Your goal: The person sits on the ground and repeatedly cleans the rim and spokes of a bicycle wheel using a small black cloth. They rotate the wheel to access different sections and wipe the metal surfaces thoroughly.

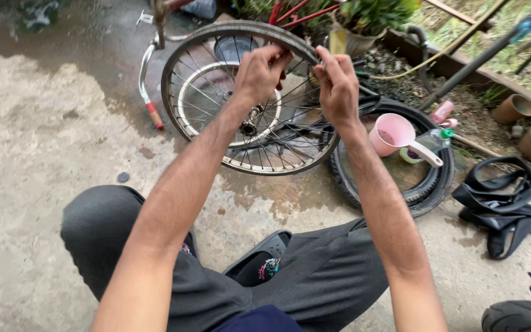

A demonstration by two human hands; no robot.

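Note:
A bare spoked bicycle wheel rim (182, 58) stands tilted in front of me on wet concrete. My left hand (260, 72) pinches the top of the rim, fingers closed on it. Close beside it, my right hand (337, 86) grips the same upper edge, where a thin dark strip seems to run along the rim. A second, smaller wheel (195, 92) shows behind the spokes.
A black tyre (428, 197) lies flat at the right, with a pink scoop (394, 135) and a plastic bottle (431, 140) in it. A black inner tube (505, 206) lies further right. Plant pots (514, 107) and pipes line the far edge. My knees are below.

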